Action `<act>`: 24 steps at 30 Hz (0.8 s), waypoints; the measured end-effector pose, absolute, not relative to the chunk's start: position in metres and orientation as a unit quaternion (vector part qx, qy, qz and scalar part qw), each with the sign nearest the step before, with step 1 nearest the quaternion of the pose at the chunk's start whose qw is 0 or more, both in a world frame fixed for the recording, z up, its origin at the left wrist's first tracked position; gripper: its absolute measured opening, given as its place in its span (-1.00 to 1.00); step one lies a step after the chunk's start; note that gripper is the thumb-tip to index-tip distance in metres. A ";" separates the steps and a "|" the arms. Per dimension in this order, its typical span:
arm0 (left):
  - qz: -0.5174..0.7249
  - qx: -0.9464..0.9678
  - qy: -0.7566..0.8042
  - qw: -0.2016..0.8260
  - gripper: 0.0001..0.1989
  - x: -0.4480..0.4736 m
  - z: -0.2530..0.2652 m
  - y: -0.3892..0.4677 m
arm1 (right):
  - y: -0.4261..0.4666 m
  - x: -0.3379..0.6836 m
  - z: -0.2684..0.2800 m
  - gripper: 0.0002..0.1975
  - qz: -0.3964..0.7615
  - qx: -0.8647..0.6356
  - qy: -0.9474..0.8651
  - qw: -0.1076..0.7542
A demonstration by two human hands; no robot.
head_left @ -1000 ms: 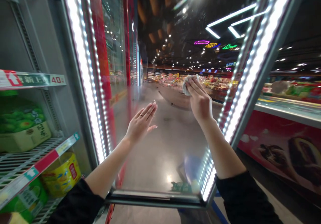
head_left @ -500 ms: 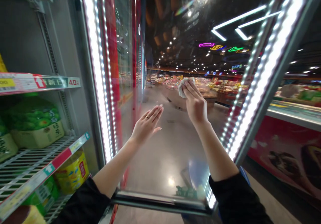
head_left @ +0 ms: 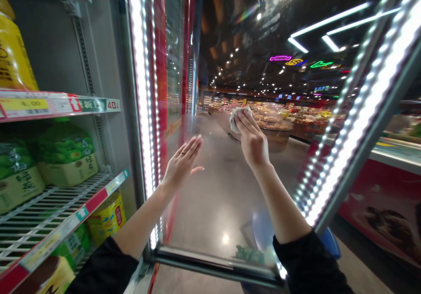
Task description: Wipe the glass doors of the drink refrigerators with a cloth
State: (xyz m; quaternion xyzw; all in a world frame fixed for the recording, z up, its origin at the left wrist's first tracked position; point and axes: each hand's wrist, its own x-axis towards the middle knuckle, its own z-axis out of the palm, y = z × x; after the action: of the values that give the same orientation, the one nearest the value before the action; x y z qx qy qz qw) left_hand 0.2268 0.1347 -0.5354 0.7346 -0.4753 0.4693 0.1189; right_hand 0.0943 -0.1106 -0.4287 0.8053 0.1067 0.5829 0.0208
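My right hand (head_left: pixel 254 142) presses a crumpled whitish cloth (head_left: pixel 235 119) to the glass door (head_left: pixel 223 188), at about the middle of the pane. The fingers lie over the cloth and hide part of it. To the left and a little lower, my left hand (head_left: pixel 183 160) is held flat with its fingers straight and thumb apart. A ring sits on one of its fingers, and nothing is in it. It is at or close to the glass; contact cannot be made out. Bright light strips (head_left: pixel 358 118) run along both sides of the door frame.
On the left, wire shelves (head_left: pixel 42 206) carry green-labelled bottles (head_left: pixel 67 153), a yellow bottle (head_left: pixel 16 48) and yellow packs (head_left: pixel 107 217). The door's dark bottom rail (head_left: pixel 210 261) crosses below my arms. A blue rounded object (head_left: pixel 330 242) and a red-fronted counter (head_left: pixel 371 210) stand at right.
My view has turned slightly left, showing more of the shelves. Against the store behind the glass, my right hand and cloth have shifted left and slightly down. My left hand stays flat.
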 end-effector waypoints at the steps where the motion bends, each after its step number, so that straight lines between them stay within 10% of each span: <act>1: 0.468 0.736 -0.475 0.119 0.26 0.227 -0.536 0.135 | -0.104 0.101 -0.422 -0.40 0.580 0.808 0.106 0.019; 24: 0.471 0.767 -0.412 0.139 0.21 0.246 -0.543 0.172 | -0.065 0.125 -0.427 -0.38 0.510 0.842 0.173 0.029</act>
State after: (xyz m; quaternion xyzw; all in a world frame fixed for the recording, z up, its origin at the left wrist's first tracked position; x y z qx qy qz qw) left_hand 0.2460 0.1716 -0.5435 0.7671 -0.4123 0.4714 0.1391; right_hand 0.1248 -0.0649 -0.4272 0.8419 0.1732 0.5102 0.0287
